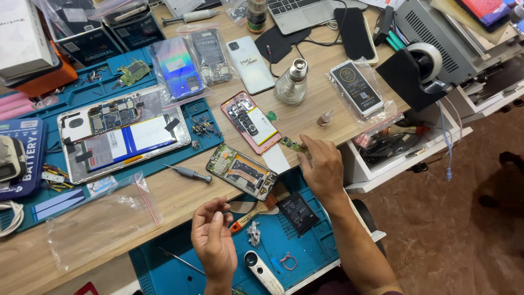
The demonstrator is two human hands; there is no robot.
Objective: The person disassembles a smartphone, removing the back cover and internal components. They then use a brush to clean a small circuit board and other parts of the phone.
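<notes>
Currently: my right hand (322, 166) pinching small green board (292, 144) at desk edge, just right of opened phone (242, 171). Left hand (214, 239) loosely curled, empty. Phone gutted, battery (297, 212) out; reassembly looks pending.

Circuit board (293, 145) partly hidden under right hand (323, 170); laptop (297, 12) cut off.

Pretty cramped little setup: a light wooden workbench (305, 117) runs across the whole spot, with a white open drawer (398, 158) sticking out on the right side. The floor (453, 218) off to the right is reddish-brown tile, kinda mottled and a bit shiny. Light is soft and even, with no hard shadows anywhere on the wood.
</notes>
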